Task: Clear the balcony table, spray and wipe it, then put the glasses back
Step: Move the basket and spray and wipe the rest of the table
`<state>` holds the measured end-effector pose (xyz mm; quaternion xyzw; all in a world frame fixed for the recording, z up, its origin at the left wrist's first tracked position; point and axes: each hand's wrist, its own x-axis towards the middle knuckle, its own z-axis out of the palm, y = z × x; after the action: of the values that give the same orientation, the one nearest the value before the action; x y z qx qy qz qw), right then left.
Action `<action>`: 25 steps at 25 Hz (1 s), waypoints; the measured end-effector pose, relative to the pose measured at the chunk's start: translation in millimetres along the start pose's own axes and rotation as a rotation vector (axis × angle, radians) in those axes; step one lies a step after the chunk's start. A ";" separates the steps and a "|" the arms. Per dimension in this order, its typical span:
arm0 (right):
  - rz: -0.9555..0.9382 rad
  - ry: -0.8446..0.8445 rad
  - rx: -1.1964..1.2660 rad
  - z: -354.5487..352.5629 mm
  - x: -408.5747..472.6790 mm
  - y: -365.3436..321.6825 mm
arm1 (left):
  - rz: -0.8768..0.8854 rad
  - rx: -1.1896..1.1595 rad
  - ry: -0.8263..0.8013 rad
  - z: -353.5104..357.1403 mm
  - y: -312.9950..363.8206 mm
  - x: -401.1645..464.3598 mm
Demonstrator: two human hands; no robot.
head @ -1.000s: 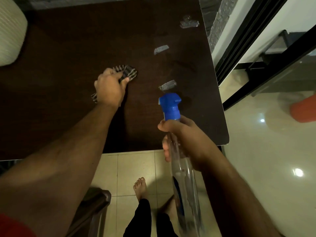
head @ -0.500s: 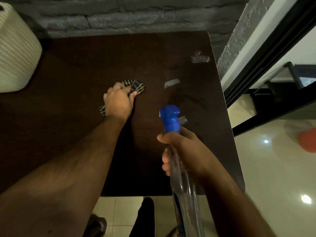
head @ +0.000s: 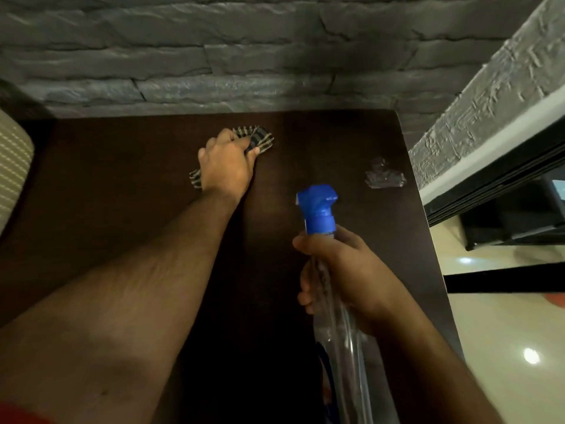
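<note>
Our left grip (head: 224, 165) bunches the soft checked cloth (head: 258, 138) against the dark wooden desk (head: 122, 194) near its far edge; our right grip (head: 342, 270) wraps the clear plastic blue-capped spray bottle (head: 318, 209), probably light, best held at the neck

Spray bottle (head: 342, 347) base cut off below — cloth (head: 256, 139) mostly hidden

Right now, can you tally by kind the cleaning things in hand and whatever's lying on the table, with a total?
Spray bottle, blue trigger head, gripped by right hand: 1
Checked cloth, gripped by left hand on the dark table: 1
Clear shiny patch near the table's right edge, nature unclear: 1
Total: 3
</note>
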<state>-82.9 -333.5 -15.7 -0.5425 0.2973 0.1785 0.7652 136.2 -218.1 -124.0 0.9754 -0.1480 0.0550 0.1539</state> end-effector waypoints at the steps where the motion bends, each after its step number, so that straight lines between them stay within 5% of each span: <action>1: -0.007 0.004 0.004 -1.0 9.4 -8.4 | 0.008 -0.001 -0.002 2.3 3.5 13.2; 13: -0.041 0.107 -0.128 -50.2 69.9 -118.8 | 0.048 0.095 -0.024 18.7 18.7 54.9; 25: -0.041 0.115 -0.202 -107.8 46.7 -105.0 | -0.151 0.082 0.013 23.6 54.7 63.7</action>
<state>-13.0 -473.2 4.8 -0.6320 0.3098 0.1603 0.6920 181.4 -292.6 -121.0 0.9889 -0.0709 0.0554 0.1183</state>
